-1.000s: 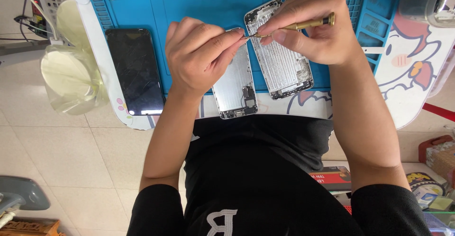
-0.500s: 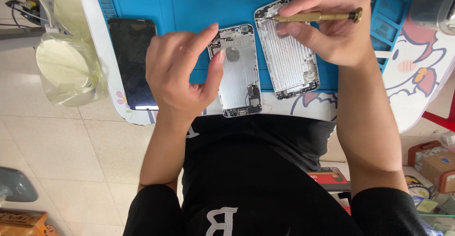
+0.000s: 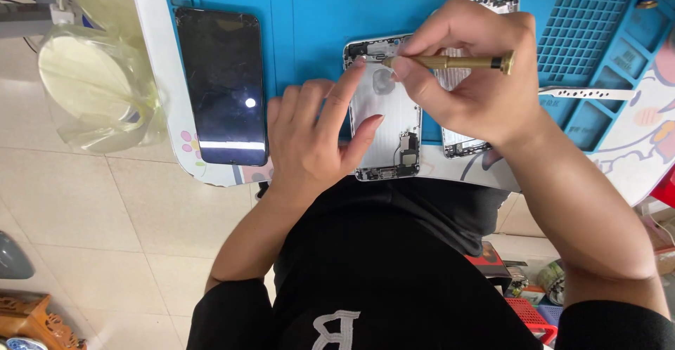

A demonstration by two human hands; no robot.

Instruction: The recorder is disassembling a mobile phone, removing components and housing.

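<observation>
- I see a black phone [image 3: 223, 86] lying screen-up at the left edge of the blue mat [image 3: 309, 13].
- My left hand [image 3: 316, 135] rests fingers spread on the open phone housing [image 3: 385, 121], mid-mat.
- My right hand [image 3: 467, 76] pinches a brass screwdriver [image 3: 450, 62], tip at the housing's top; second housing [image 3: 485, 13] underneath.

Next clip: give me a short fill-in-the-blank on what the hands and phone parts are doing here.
1. The right hand holds a ____-coloured screwdriver.
2. The left hand rests on the open silver phone housing, which lies on a ____ mat.
3. The black phone lies screen-up on the ____ hand's side.

Missing: brass; blue; left
</observation>
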